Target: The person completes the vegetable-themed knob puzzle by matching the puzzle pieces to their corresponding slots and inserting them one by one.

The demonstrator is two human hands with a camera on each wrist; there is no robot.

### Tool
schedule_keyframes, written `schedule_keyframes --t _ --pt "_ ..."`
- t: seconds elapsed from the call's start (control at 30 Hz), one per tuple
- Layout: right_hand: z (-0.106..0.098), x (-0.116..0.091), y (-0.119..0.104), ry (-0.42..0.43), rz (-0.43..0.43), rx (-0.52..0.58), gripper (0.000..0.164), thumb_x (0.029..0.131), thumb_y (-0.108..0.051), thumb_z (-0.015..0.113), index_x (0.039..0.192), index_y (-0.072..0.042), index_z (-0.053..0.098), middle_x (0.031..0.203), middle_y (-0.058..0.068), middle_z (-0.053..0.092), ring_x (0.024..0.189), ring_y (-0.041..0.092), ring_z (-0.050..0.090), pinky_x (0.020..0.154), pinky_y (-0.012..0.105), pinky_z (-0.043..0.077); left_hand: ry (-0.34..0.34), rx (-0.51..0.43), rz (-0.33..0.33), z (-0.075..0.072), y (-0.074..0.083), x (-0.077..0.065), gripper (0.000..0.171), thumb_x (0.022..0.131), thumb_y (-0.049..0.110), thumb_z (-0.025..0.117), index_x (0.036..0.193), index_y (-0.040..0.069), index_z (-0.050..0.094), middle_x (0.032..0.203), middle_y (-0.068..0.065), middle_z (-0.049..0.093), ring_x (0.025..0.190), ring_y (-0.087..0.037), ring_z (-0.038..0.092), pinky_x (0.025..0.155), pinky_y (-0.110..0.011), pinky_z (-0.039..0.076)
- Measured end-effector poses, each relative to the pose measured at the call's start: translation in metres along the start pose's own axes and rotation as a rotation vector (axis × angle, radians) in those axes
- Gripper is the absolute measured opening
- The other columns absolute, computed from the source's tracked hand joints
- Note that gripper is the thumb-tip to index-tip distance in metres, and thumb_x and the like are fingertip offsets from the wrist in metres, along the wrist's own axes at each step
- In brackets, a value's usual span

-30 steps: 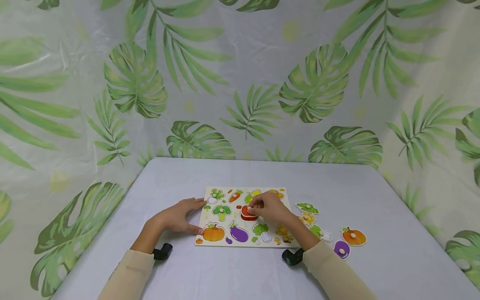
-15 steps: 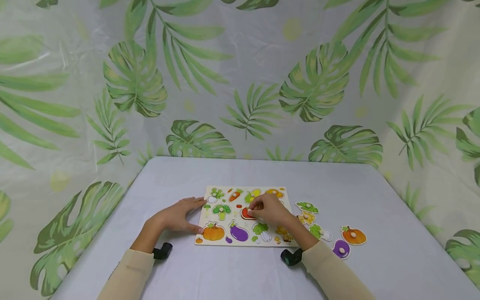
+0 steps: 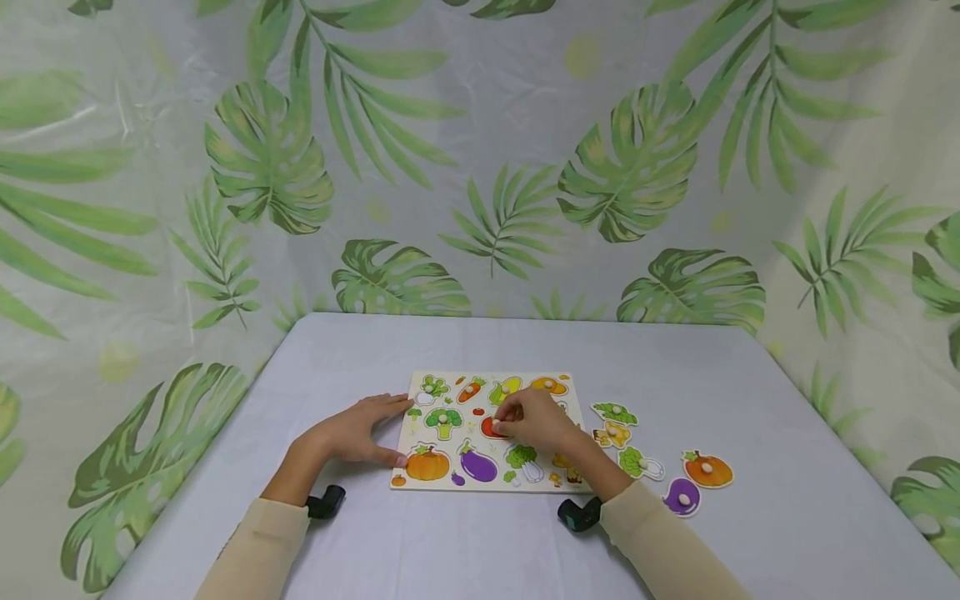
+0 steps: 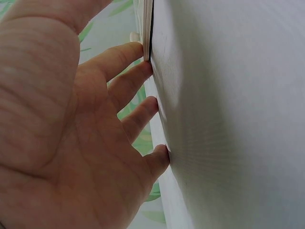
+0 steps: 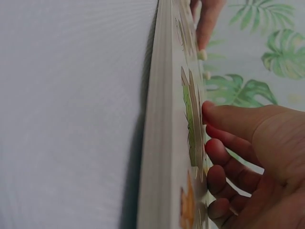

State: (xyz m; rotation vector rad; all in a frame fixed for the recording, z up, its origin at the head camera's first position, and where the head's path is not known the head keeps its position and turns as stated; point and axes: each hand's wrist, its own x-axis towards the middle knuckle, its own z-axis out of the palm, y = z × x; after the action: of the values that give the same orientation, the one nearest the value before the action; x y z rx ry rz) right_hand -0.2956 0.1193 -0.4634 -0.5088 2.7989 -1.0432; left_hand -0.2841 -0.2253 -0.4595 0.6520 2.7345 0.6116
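Fingers [image 3: 513, 414] of the right hand [image 3: 536, 421] pinched together on the small knob of the red tomato piece [image 3: 491, 428], down at the middle of the puzzle board [image 3: 491, 488]. Looks flat in its slot or very nearly, though hard to call from the head view with the hand partly over it. Not much help from the right wrist view either: just curled fingers [image 5: 224, 152] against the face of the board, seen edge-on.

Left hand [image 3: 352, 433] flat on the desk [image 3: 750, 400], fingers [image 3: 390, 404] straight and relaxed, tips touching the left edge of the board, probably steadying it.

Progress-wise, roughly halfway by my guess. Broccoli [image 3: 443, 421] with a knob on it, so likely seated already, plus a few in the top row. Left to do, all lying on the desk just right of the board:
- leafy green piece [image 3: 615, 412]
- yellow piece [image 3: 613, 434]
- green-and-white piece [image 3: 640, 463]
- pumpkin piece [image 3: 707, 471]
- eggplant piece [image 3: 682, 497]

Matching pumpkin and eggplant pictures on the board's front row, so probably printed slots waiting for those two.
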Motion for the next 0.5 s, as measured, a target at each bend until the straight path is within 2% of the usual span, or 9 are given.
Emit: schedule_keyframes --t 0.23,0.5 --pt "-0.0011 -0.0025 -0.0002 0.020 0.003 0.037 0.013 0.091 -0.027 0.081 0.098 -0.018 0.076 0.084 -0.003 0.063 0.076 0.015 0.054 0.066 0.025 0.045 -0.004 0.002 -0.008 0.0015 0.0008 -0.0001 0.102 0.077 0.060 0.083 0.160 0.024 0.039 0.170 -0.004 0.030 0.158 -0.039 0.020 0.123 -0.070 0.022" --pt "-0.0054 -0.0048 0.0036 0.031 0.010 0.072 0.012 0.093 -0.032 0.077 0.101 -0.023 0.077 0.088 -0.004 0.065 0.082 0.016 0.056 0.069 0.027 0.048 -0.002 0.001 -0.014 -0.0002 0.0026 -0.0012 0.101 0.077 0.059 0.084 0.160 0.024 0.039 0.170 -0.004 0.030 0.158 -0.039 0.020 0.122 -0.070 0.022"
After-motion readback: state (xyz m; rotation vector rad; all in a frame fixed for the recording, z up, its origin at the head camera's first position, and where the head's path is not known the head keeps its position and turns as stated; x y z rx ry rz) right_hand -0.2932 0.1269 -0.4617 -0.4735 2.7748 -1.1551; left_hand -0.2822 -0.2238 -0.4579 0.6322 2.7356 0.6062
